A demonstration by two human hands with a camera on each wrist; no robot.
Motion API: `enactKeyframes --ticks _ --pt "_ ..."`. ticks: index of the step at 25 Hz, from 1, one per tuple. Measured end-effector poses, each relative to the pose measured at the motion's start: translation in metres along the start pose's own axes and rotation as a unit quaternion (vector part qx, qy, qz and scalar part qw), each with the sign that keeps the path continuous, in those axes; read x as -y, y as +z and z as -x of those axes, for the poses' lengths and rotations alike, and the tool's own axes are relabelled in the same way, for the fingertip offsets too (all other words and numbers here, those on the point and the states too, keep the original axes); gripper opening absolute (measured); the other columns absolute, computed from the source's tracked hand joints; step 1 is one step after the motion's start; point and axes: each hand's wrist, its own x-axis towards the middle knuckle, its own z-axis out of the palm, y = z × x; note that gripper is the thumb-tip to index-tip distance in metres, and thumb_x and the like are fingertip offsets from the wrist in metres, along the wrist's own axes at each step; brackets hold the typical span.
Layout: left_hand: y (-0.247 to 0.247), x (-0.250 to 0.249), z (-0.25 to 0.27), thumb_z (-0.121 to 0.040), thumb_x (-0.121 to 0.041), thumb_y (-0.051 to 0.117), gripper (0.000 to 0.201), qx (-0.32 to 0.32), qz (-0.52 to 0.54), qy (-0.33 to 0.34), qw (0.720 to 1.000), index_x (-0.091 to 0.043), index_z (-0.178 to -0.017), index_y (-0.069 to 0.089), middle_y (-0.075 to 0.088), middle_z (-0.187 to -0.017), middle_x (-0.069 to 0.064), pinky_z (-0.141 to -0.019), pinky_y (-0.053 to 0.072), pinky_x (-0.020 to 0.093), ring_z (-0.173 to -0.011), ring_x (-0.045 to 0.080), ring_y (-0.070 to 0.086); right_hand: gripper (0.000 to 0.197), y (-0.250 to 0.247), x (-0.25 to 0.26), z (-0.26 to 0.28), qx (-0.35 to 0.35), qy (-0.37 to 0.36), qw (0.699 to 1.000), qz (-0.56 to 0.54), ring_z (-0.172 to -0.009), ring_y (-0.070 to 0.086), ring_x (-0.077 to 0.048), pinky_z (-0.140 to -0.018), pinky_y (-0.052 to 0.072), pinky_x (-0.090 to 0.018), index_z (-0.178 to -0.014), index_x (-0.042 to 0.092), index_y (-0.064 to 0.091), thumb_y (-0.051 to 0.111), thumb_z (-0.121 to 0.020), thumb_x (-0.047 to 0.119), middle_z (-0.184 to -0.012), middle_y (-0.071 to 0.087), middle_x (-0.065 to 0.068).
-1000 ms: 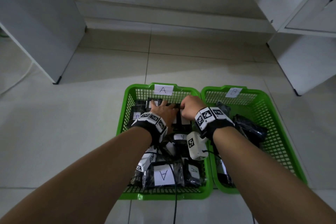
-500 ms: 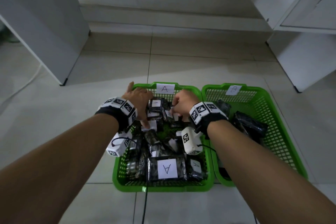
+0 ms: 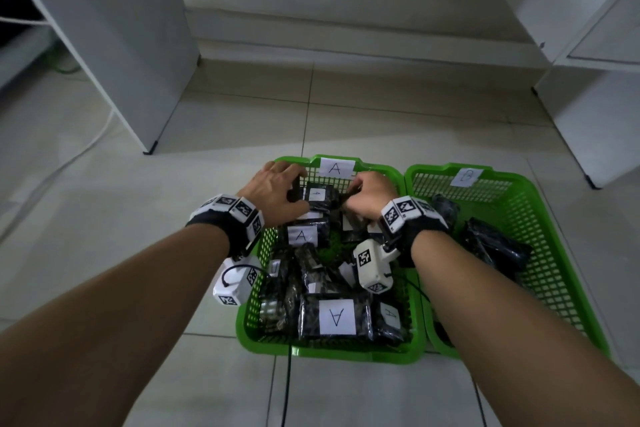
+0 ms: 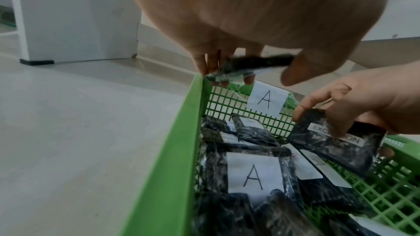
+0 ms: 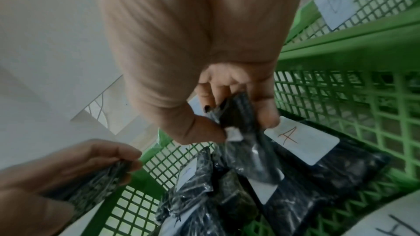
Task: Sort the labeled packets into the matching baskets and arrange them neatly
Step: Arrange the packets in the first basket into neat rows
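Observation:
Two green baskets stand side by side on the floor: basket A (image 3: 329, 354) on the left, basket B (image 3: 519, 180) on the right. Several black packets with white A labels (image 3: 336, 317) fill basket A. Dark packets (image 3: 491, 246) lie in basket B. My left hand (image 3: 287, 191) holds a thin black packet (image 4: 250, 65) between fingers and thumb, above the far left corner of basket A (image 4: 172, 150). My right hand (image 3: 360, 191) pinches another black packet (image 5: 245, 132) over the far end of basket A; this packet (image 4: 336, 141) carries a printed white strip.
White cabinets stand on the left (image 3: 121, 45) and on the right (image 3: 595, 114), with tiled floor between them. A white cable (image 3: 69, 156) runs over the floor at the left. A black cord (image 3: 285, 385) hangs down in front of basket A.
My left hand rose out of basket A, swung left, and now holds a packet over the basket's far left corner. My right hand stayed at the far end, gripping its packet.

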Motion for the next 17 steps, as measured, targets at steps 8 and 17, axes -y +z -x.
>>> enactKeyframes --ticks 8,17 --pt "0.01 0.002 0.015 -0.065 -0.046 0.083 0.096 -0.059 0.015 -0.014 0.998 -0.02 -0.145 0.036 0.045 -0.143 0.0 -0.11 0.039 0.04 -0.128 0.02 0.042 0.055 0.022 0.018 -0.004 -0.018 0.057 0.998 -0.031 -0.053 0.057 -0.015 -0.048 0.042 -0.023 -0.069 0.01 0.057 0.068 -0.08 0.063 -0.064 0.06 0.002" --pt "0.024 0.005 0.014 -0.064 -0.054 0.083 0.087 -0.06 -0.023 0.001 0.998 -0.023 -0.138 0.047 0.048 -0.142 0.002 -0.118 0.029 0.044 -0.131 0.024 0.044 0.031 0.03 0.02 -0.017 -0.016 0.068 0.985 -0.159 -0.064 0.064 -0.015 -0.052 0.048 -0.023 -0.078 0.007 0.067 0.079 -0.074 0.035 -0.073 0.068 -0.001"
